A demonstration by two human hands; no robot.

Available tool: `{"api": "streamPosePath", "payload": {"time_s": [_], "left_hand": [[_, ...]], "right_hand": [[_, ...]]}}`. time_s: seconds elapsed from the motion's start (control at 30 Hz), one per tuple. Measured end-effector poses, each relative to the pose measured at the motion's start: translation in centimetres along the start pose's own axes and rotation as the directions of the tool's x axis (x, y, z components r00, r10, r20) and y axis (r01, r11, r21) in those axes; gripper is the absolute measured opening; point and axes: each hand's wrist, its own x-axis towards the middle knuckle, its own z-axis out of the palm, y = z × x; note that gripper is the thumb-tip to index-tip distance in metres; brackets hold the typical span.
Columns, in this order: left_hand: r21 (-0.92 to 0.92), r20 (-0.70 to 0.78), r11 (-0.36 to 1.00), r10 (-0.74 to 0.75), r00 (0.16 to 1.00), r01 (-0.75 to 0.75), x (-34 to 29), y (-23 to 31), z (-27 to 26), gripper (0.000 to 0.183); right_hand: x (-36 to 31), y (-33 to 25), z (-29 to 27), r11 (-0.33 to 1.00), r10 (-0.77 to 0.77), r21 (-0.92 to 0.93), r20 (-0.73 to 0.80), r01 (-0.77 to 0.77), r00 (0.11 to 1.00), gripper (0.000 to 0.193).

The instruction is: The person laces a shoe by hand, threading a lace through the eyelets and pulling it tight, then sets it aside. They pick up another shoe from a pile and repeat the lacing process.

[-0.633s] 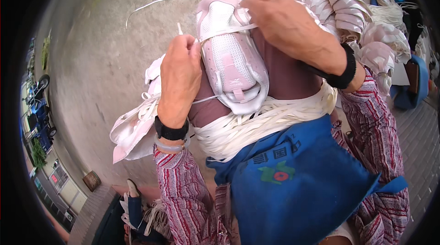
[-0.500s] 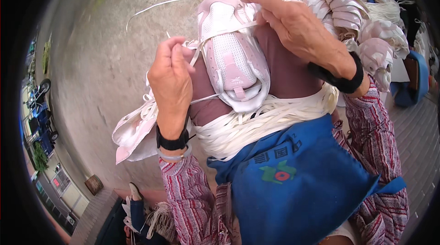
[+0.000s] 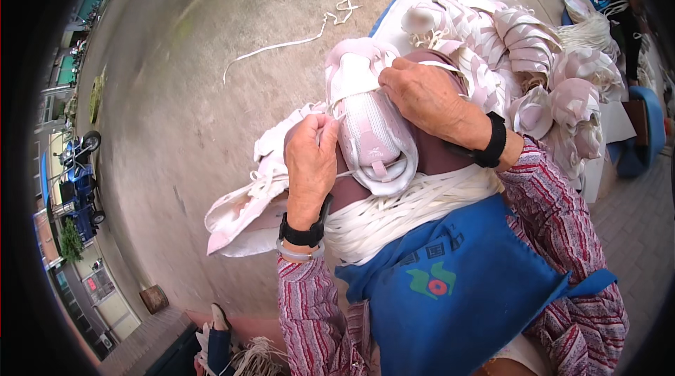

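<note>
A pink and white shoe upper (image 3: 367, 126) lies across my thighs, heel toward me, with a white shoelace (image 3: 351, 92) crossing it near the toe end. My left hand (image 3: 311, 161) is closed in a pinch on the lace at the upper's left edge. On the opposite edge, my right hand (image 3: 432, 102) pinches the lace close to the eyelet side; its fingertips partly hide the spot. Further uppers (image 3: 242, 218) hang beyond my left wrist. Across my lap rests a thick bundle of white laces (image 3: 408, 211), above a blue apron (image 3: 464, 298).
At the right, a large pile of pink and white uppers (image 3: 524, 42) sits beside my knee. A loose lace (image 3: 281, 44) lies on the concrete ahead. A blue three-wheeled vehicle (image 3: 81, 189) stands far left. Another person's leg (image 3: 219, 348) shows at the lower left.
Both hands have come down and closer to the upper; my right fingers, earlier spread, are now pinched at its edge. The view has shifted, so the scene sits lower and further right.
</note>
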Motion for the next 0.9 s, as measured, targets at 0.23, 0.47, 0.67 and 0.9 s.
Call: {"api": "streamPosePath", "payload": {"time_s": [0.23, 0.47, 0.67, 0.9], "left_hand": [[-0.120, 0.028, 0.987, -0.104, 0.994, 0.107, 1.4, 0.3, -0.1, 0.025], [0.093, 0.068, 0.992, -0.094, 0.993, 0.087, 2.1, 1.2, -0.4, 0.021], [0.132, 0.111, 0.989, 0.057, 0.992, -0.072, 3.4, 0.7, -0.5, 0.015], [0.209, 0.210, 0.959, 0.149, 0.966, -0.193, 4.9, 1.6, -0.9, 0.013]], "right_hand": [[0.7, 0.2, 0.2, 1.000, -0.008, 0.030, 0.066, 0.006, 0.998, 0.014], [1.3, 0.9, 0.3, 0.994, -0.036, 0.102, 0.122, 0.024, 0.992, 0.014], [1.8, 0.5, 0.3, 0.996, -0.041, 0.086, 0.096, 0.033, 0.994, 0.014], [1.4, 0.5, 0.3, 0.996, 0.002, 0.085, 0.016, -0.004, 1.000, 0.014]]}}
